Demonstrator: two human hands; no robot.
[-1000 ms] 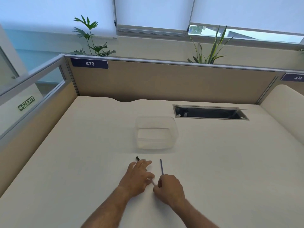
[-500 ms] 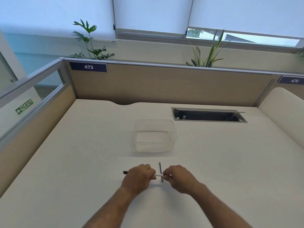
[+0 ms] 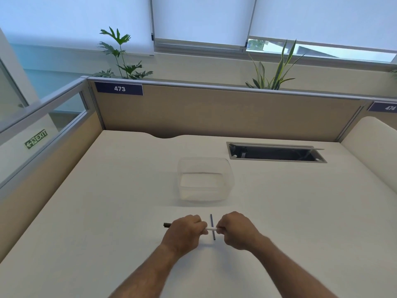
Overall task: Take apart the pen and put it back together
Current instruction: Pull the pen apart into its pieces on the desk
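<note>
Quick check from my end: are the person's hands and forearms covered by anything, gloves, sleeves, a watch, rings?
Nothing worn shows. The left hand and right hand are bare, with no gloves, and no rings show on the fingers. Both forearms are bare to the bottom edge of the picture: no sleeves, watch, wristband or markings.

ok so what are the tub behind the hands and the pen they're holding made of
Tub: likely clear plastic with a slightly frosted finish; the desk shows through its walls. Pen: probably plastic, with a smooth white barrel and a dark end; too small to be sure.
</note>
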